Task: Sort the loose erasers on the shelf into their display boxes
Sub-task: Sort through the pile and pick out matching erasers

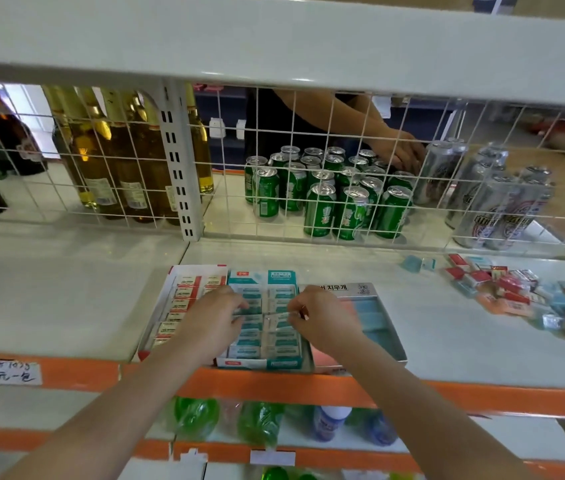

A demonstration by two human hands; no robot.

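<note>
Two hands, left hand and right hand, pinch a wrapped eraser between them over the teal box, seating it. Next: reach to three o'clock for the loose pile, matching colours.

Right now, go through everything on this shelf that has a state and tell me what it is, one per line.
Left hand: over the teal box, pinching something small, unclear what.
Right hand: pinching it from the other side.
Teal box: open, rows nearly full.
Red box: open, filled in rows.
Grey box: open, partly filled.
Loose erasers: unsorted heap at right.
Green cans: upright behind the wire grid.
</note>
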